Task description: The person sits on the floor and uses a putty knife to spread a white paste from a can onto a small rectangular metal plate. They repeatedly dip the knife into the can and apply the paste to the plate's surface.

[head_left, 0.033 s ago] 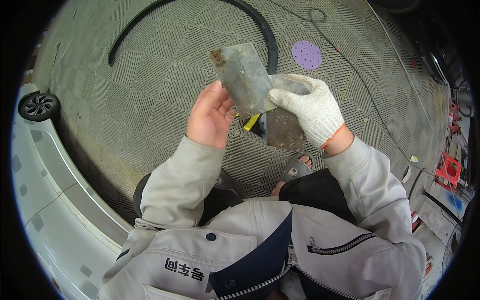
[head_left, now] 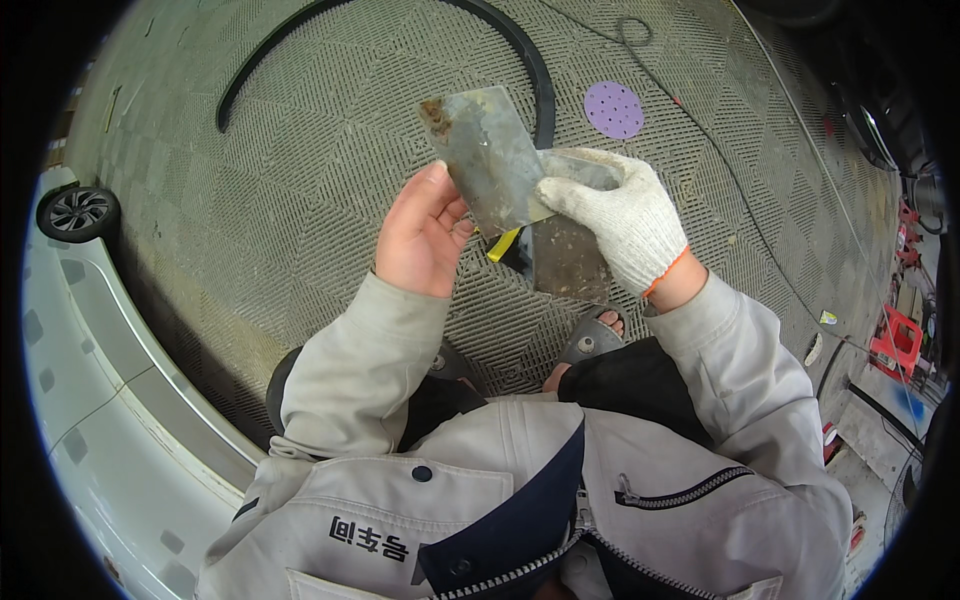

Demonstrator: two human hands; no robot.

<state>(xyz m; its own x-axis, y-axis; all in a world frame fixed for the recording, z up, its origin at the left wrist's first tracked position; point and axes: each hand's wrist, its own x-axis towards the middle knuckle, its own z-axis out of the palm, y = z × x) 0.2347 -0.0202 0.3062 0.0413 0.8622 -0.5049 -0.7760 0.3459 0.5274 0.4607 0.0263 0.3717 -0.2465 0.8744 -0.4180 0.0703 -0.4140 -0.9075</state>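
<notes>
Right grip [head_left: 622,205] is closed: above the wide floor [head_left: 330,190], it holds the flat grey plate [head_left: 490,160]. Left grip [head_left: 418,235] is half curled at its left edge; I can't tell if it pinches. Hold the plate steady; don't touch its brown patch [head_left: 436,118].

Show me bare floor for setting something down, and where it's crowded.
Bare floor shows between the pale car and the bare left hand, and inside the black curved strip. It is crowded at the right edge, around the red item, and where the gloved right hand holds the grey plate beside a brown panel.
</notes>
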